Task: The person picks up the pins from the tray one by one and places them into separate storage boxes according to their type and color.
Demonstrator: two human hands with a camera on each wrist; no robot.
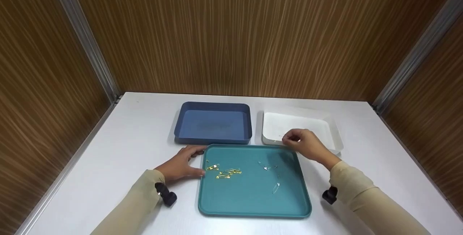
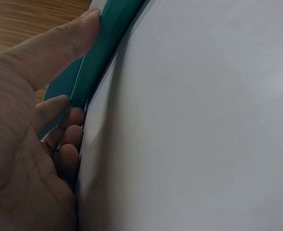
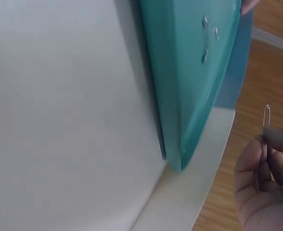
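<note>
Head view, nearest first: the teal tray (image 1: 253,206) lies at the front middle of the white table (image 1: 144,126), its long axis running front to back. The left hand (image 1: 181,166) rests at the tray's left edge near the far-left corner; the left wrist view shows the thumb (image 2: 69,43) laid over the rim (image 2: 103,43) and the fingers (image 2: 67,144) tucked beneath it, so it clasps the rim. Inside, gold safety pins (image 1: 224,172) lie clustered by the left edge, mostly crosswise; silver safety pins (image 1: 269,175) lie scattered toward the right, one of them angled front to back. The right hand (image 1: 305,144) hovers over the tray's far-right corner, above the near rim of the white tray (image 1: 334,133). Its fingertips are pinched together on a silver safety pin (image 3: 266,117), which in the right wrist view stands out beyond the fingers, long axis in line with them, its rounded end pointing away from the palm. Judged by appearance, such a pin is very light, stiff thin wire, smooth and easily dropped, possibly sharp if sprung; a fingertip pinch across the mid-shaft or clasp end suits it. Farther back, the blue tray (image 1: 213,139) sits beside the white tray, touching the teal tray's far edge.
</note>
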